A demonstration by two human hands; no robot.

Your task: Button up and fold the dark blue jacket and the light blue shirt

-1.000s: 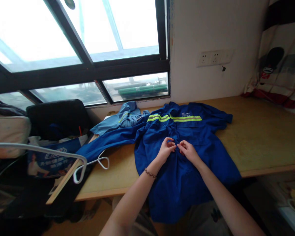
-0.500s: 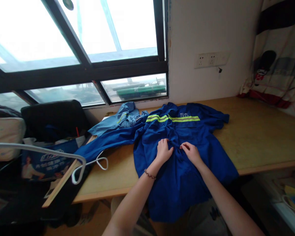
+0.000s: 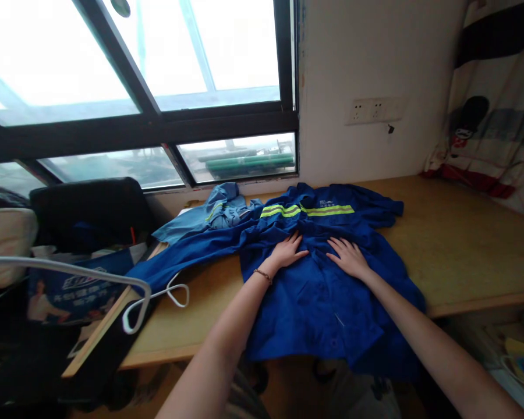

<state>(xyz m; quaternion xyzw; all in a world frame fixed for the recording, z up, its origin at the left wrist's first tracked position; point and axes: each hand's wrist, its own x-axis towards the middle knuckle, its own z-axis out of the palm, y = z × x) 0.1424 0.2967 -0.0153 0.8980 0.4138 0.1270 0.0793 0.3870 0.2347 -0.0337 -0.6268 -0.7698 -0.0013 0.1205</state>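
- Left hand (image 3: 288,250) is laid palm down on the blue work jacket (image 3: 323,302), fingers stretched out and slightly spread; nothing is gripped, the cloth is only pressed.
- A beaded bracelet (image 3: 262,275) is worn on the left wrist.
- Right hand (image 3: 348,256) is laid flat in the same way just beside the left one, fingers extended toward the far edge of the table (image 3: 471,244); no cloth is pinched or held.
- A narrow strip of the jacket's front is left between the two hands, which are near each other but apart.
- The jacket is spread front up across the middle of the table, with its collar toward the far edge under the window (image 3: 157,64) and its hem hung over the near edge.
- A yellow-green reflective stripe (image 3: 308,210) is seen across the jacket's chest, beyond both hands.
- One sleeve is stretched out toward the left edge of the table; the other is folded near the far edge on the right.
- A lighter blue garment (image 3: 220,210) is bunched at the far edge, touching the jacket's left shoulder.
- A white hanger hook (image 3: 177,294) is seen on the table near the left edge, just below the stretched sleeve.
- A black bag (image 3: 91,212) is placed beyond the left edge.
- A wall socket (image 3: 373,109) is mounted above the far edge, and a patterned cloth (image 3: 493,128) is hung at the far right corner.
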